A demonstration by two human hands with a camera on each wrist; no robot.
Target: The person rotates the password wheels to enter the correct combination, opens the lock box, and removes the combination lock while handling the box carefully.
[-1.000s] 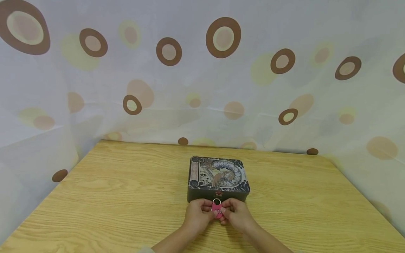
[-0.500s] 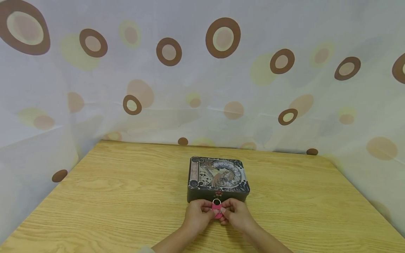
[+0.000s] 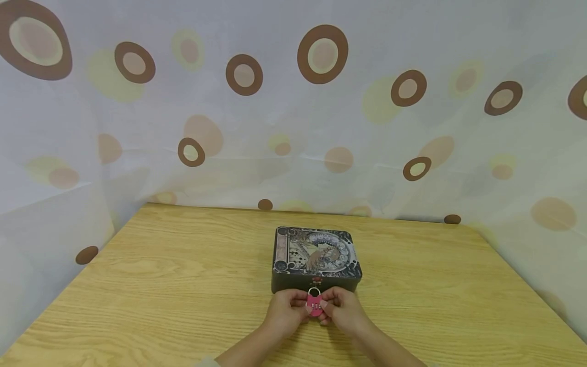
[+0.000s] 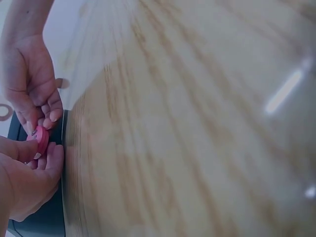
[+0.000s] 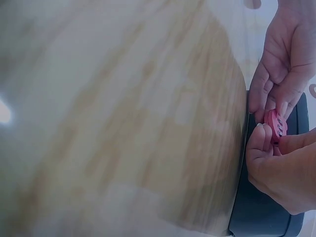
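A pink padlock [image 3: 314, 306] with number dials and a metal shackle is at the front of a dark box [image 3: 321, 255] with a decorated lid. The left hand [image 3: 285, 313] pinches its left side between thumb and fingers, and the right hand [image 3: 345, 312] pinches its right side. Behind the shackle is a small red and metal clasp [image 3: 317, 280]; whether the shackle passes through it cannot be told. In the left wrist view the padlock [image 4: 41, 139] shows edge-on between both hands. The right wrist view shows the dials on the padlock [image 5: 275, 124], near the box's dark side [image 5: 261, 212].
The box stands on a wood-grain table [image 3: 183, 275]. Behind the table and along its sides hangs a pale sheet [image 3: 275, 122] with brown, pink and yellow round shapes.
The left thumb has shifted slightly left and down, uncovering more of the padlock's dials than half a second ago. Both hands keep hold of the padlock, and the box has not moved.
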